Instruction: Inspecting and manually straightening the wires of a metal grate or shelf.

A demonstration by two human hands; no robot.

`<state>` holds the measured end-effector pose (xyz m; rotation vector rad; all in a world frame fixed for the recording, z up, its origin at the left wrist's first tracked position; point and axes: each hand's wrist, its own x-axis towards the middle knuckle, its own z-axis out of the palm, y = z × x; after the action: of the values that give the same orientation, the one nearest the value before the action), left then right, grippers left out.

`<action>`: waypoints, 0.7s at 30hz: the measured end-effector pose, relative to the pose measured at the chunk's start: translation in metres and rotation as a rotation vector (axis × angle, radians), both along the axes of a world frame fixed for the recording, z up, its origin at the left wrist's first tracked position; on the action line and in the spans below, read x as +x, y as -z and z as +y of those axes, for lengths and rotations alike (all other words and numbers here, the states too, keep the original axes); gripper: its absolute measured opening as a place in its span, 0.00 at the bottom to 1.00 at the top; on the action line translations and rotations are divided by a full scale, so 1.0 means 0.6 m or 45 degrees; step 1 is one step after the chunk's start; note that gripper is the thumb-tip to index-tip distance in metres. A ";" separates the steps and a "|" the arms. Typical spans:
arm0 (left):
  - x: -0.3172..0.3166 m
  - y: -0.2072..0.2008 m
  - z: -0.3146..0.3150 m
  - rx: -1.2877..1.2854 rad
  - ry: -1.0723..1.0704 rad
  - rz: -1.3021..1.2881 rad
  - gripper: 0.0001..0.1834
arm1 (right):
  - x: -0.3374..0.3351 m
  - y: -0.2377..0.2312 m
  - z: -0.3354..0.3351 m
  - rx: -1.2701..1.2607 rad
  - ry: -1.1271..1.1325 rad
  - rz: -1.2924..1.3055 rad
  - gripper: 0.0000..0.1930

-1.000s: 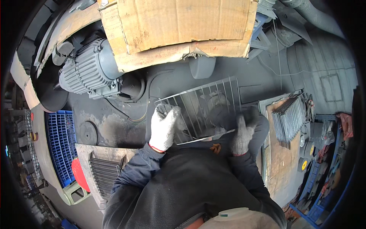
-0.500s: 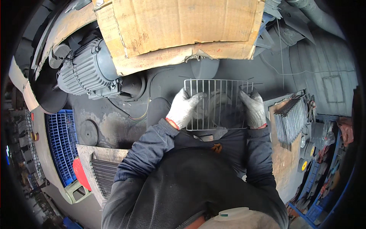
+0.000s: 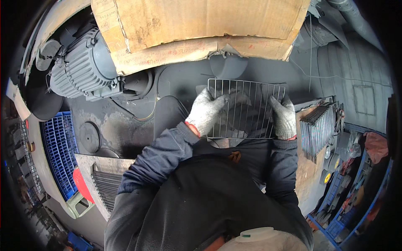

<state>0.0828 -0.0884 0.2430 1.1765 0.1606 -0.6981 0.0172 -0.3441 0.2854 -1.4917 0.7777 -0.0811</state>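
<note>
A rectangular wire rack (image 3: 247, 109) with thin parallel bars is held up in front of me. My left hand (image 3: 206, 112), in a whitish knit glove with a red cuff edge, is closed on its left edge, thumb over the near face. Gripping the opposite edge is my right hand (image 3: 284, 117), gloved alike, its thumb also on the face. Most fingers of both hands are behind the rack. Beyond its upper edge sits a grey rounded wheel (image 3: 229, 67), partly under a cardboard cover (image 3: 201, 25).
More wire racks (image 3: 318, 129) stand stacked on a board at my right; another stack (image 3: 106, 188) lies by my left elbow. A finned electric motor (image 3: 86, 69) is at the far left, above a blue plastic crate (image 3: 60, 150). Blue-framed shelving (image 3: 347, 205) lines the right side.
The view has shifted, with the motor and crate now further left. Both hands and the rack sit slightly higher and to the right in the picture, with the grip unchanged.
</note>
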 end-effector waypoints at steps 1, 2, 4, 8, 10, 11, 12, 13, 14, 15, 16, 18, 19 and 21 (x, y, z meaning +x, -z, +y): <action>-0.002 0.000 0.006 -0.009 -0.046 0.019 0.13 | 0.004 0.006 0.004 -0.066 0.011 0.014 0.07; -0.002 0.001 0.020 -0.021 -0.089 0.035 0.13 | 0.010 0.010 0.010 0.056 -0.097 0.012 0.09; -0.007 0.000 0.087 0.036 -0.182 0.112 0.15 | 0.032 0.038 0.051 0.286 -0.255 -0.008 0.13; 0.009 0.008 0.198 0.195 -0.196 0.325 0.19 | 0.068 0.100 0.117 -0.265 -0.638 -0.139 0.14; 0.022 0.018 0.186 0.053 -0.141 0.327 0.22 | 0.060 0.102 0.100 -0.198 -0.602 -0.158 0.13; 0.032 0.025 0.159 0.074 -0.096 0.316 0.23 | 0.046 0.087 0.066 0.037 -0.458 -0.051 0.12; 0.037 0.031 0.127 0.030 -0.045 0.285 0.19 | 0.031 0.070 0.033 0.285 -0.331 -0.011 0.12; 0.047 0.035 0.095 -0.120 0.043 0.367 0.19 | 0.014 0.054 0.006 0.315 -0.249 -0.041 0.12; 0.047 0.039 0.058 -0.121 0.092 0.376 0.19 | -0.001 0.037 -0.019 0.382 -0.177 -0.114 0.12; 0.060 0.042 0.037 -0.280 0.253 0.422 0.18 | -0.015 0.017 -0.042 0.309 -0.106 -0.015 0.13; 0.055 0.043 0.013 -0.219 0.270 0.412 0.18 | -0.021 0.005 -0.054 0.224 0.044 0.164 0.14; 0.047 0.039 0.005 -0.199 0.162 0.319 0.16 | -0.019 -0.009 -0.051 0.265 -0.085 0.034 0.15; 0.038 0.033 0.025 -0.231 0.090 0.338 0.15 | -0.010 -0.006 -0.032 0.318 -0.112 0.009 0.15; 0.041 0.020 0.104 -0.169 0.044 0.430 0.17 | 0.024 0.019 0.022 0.338 -0.242 -0.091 0.14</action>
<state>0.1073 -0.0262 0.2313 0.9304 0.3724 -0.9219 0.0314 -0.3312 0.2741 -1.2956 0.5624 0.1076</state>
